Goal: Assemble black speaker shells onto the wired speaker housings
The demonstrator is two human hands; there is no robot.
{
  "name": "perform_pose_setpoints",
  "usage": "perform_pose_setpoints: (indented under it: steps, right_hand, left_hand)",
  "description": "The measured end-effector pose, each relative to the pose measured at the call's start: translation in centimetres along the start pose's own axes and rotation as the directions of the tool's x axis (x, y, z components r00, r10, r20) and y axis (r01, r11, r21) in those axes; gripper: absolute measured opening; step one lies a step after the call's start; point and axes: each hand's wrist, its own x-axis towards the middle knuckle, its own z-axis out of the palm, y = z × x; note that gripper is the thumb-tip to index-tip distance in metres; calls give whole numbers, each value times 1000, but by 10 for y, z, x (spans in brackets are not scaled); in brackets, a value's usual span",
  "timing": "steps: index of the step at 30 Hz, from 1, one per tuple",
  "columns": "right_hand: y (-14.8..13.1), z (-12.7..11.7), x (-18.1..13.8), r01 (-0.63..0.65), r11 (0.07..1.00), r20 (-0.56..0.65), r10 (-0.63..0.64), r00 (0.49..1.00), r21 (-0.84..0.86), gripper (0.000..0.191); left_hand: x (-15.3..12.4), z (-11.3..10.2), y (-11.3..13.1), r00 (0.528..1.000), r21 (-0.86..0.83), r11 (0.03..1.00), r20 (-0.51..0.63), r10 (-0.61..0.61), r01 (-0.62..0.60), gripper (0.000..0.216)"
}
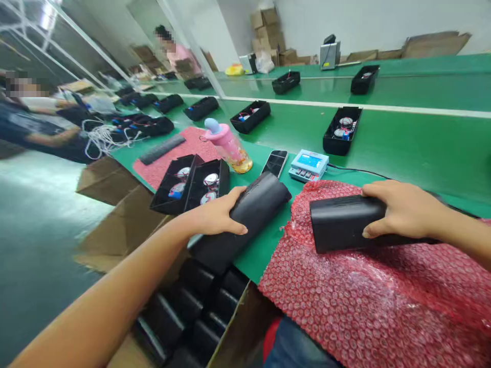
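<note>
My left hand is wrapped round a black rounded casing that lies slanted over the front edge of the green table. My right hand grips a second black casing lying flat on a sheet of red bubble wrap. Below the table edge an open cardboard box holds several more black casings standing on end.
Two black trays with round parts sit left of a pink bottle, a phone and a small blue tester. More black trays line the green conveyor. Two other people work at the far left. Cardboard boxes stand on the floor.
</note>
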Motion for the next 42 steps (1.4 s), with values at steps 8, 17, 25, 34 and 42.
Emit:
perform_pose_setpoints:
  steps: [8, 17, 25, 34, 42]
  right_hand:
    - [-1, 0, 1, -3, 1000, -16, 4, 1000, 7, 48]
    - [-2, -1, 1, -16, 1000, -14, 16, 1000, 10, 44]
    - [-1, -1, 0, -11, 1000, -17, 12, 1000, 3, 43]
    - [-1, 0, -1, 2, 1000, -25, -3, 1000, -15, 46]
    - [8, -11, 2, 57, 998, 78, -59, 995, 36, 50]
  left_hand:
    - [0, -1, -2, 1000, 8, 1000, -18, 9, -8, 100]
    - [1, 0, -3, 1000, 6, 1000, -16, -9, 9, 105]
    - [0, 0, -1, 1000, 21, 1000, -27, -11, 12, 105]
    - [1, 3, 0, 998, -22, 999, -49, -26, 24, 109]
    - [-1, 10, 3, 993, -167, 984, -90, -72, 57, 106]
